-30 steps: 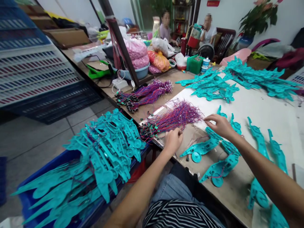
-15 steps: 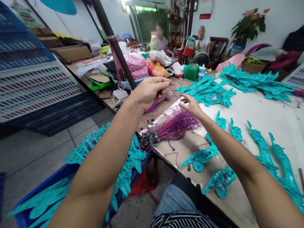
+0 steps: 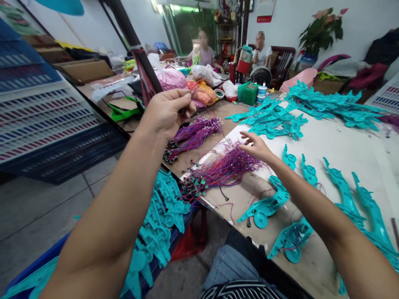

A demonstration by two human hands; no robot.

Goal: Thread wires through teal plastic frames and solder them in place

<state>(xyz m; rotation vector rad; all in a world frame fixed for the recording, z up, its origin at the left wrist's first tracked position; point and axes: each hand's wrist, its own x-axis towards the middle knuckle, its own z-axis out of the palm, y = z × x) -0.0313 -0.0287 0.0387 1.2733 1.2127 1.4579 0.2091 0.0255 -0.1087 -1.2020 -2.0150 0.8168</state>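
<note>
My left hand (image 3: pixel 168 111) is raised above the table edge, its fingers pinched together on a thin wire that I can barely make out. My right hand (image 3: pixel 256 146) reaches to the far end of a loose bundle of purple and red wires (image 3: pixel 221 168) on the table, fingers partly spread and touching the strands. A second wire bundle (image 3: pixel 193 135) lies just behind it. Teal plastic parts (image 3: pixel 264 204) lie by my right forearm.
A blue crate (image 3: pixel 37 265) at lower left holds several teal parts (image 3: pixel 160 216). More teal parts (image 3: pixel 327 106) are heaped at the table's far right. Bags (image 3: pixel 173 79), a green box (image 3: pixel 251 93) and cups stand at the back. Two people sit beyond the table.
My left hand has drawn left and stayed raised with its pinch. My right hand has dropped from near the left hand down onto the wire bundle's end.
</note>
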